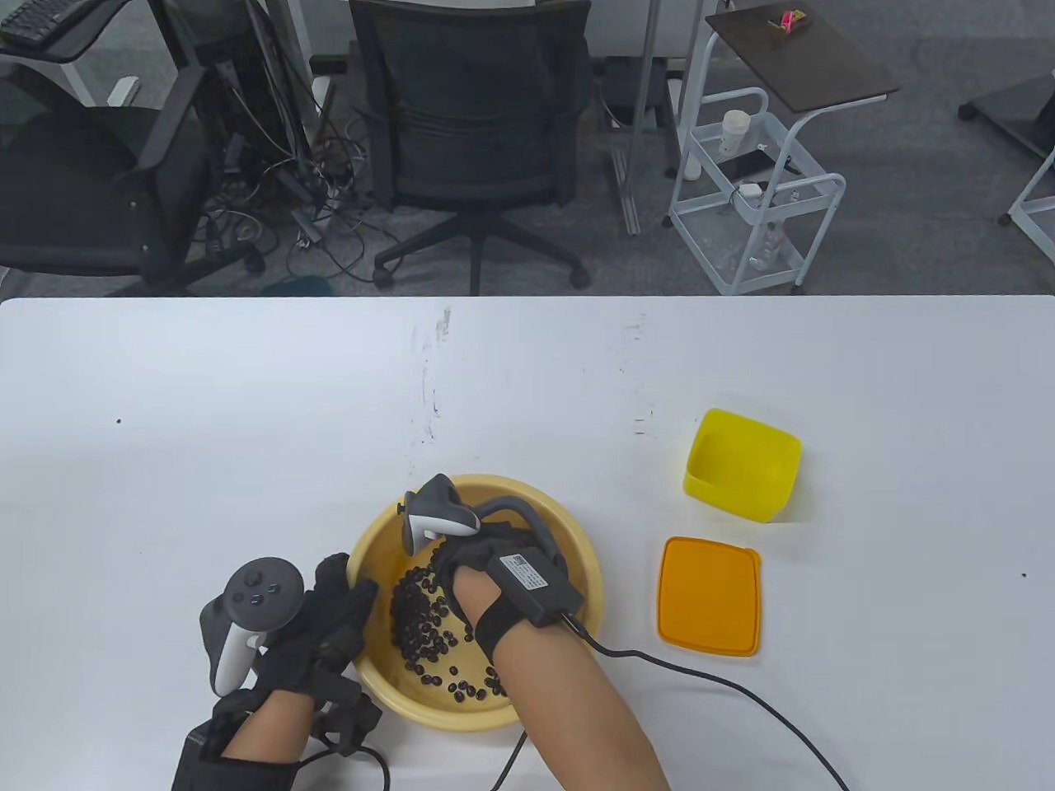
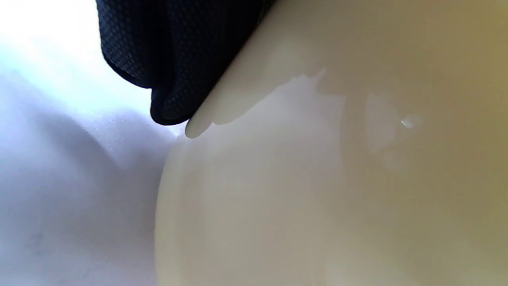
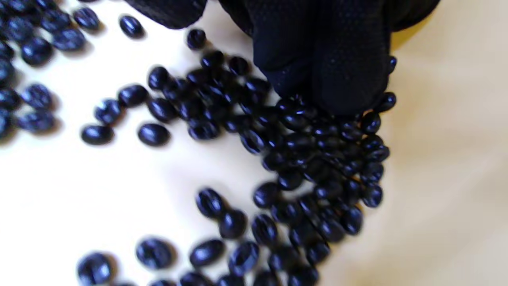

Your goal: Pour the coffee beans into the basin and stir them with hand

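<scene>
Yellow tub [image 1: 742, 465], orange lid [image 1: 709, 596] beside basin [image 1: 569, 527] — left hand [image 1: 330, 618] gripping rim, right fingers [image 3: 349, 79] flat among beans [image 1: 420, 618].

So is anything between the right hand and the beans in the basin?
Nothing visible. The right hand is inside the basin, its fingertips already touching the coffee beans. The left hand grips the basin's left rim, clear of the beans.
</scene>
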Tool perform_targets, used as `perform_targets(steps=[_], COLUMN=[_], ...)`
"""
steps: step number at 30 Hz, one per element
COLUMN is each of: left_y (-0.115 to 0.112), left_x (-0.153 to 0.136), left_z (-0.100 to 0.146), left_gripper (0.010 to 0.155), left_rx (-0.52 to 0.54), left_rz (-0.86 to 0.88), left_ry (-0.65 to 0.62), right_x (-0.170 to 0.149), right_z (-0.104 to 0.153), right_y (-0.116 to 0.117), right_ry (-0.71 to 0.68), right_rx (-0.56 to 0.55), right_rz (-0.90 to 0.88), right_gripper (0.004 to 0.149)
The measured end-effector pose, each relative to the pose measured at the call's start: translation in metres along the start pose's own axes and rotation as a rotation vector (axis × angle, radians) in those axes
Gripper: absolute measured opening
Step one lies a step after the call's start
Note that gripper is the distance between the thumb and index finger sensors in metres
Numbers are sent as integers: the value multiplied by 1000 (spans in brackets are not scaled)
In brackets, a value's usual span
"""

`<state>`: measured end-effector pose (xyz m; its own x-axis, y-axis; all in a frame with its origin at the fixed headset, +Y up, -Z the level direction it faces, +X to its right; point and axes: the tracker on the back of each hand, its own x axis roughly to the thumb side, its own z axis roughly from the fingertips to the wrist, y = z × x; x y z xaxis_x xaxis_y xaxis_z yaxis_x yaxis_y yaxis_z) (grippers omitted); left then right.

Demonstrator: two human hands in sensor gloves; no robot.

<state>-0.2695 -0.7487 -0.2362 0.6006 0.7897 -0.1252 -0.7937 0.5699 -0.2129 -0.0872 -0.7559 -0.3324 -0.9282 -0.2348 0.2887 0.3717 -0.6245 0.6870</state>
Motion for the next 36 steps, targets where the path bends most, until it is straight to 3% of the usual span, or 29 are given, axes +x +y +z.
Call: perform_targets(steps=[7,10,13,15,23,27,36], left_y=[0,0,0,0,0,0,0], left_x=[0,1,1,1,1,1,0], left_z=[0,0,0,0,0,0,0], left_gripper=[57,57,57,57,58,58,58], left_rx=[1,3,3,3,-6,-8,-8], left_rz=[-3,-7,-8,-8,-3,-2,1], left_ry=[2,3,3,3,-2,-2,-2], right_x=[-7,12,27,30,27,27,23], right_z=[5,9,12,13,11,14,16], right_y=[22,33,34,33,15,8,3], right_ry=[-91,-255,-486,-520,-488,-371,-222], right_rx=[185,279,294,302,137,-32,-161], right_rz=[-251,-451,-638,-705,-770,-671,-453], right_gripper=[61,62,62,63,63,63,64])
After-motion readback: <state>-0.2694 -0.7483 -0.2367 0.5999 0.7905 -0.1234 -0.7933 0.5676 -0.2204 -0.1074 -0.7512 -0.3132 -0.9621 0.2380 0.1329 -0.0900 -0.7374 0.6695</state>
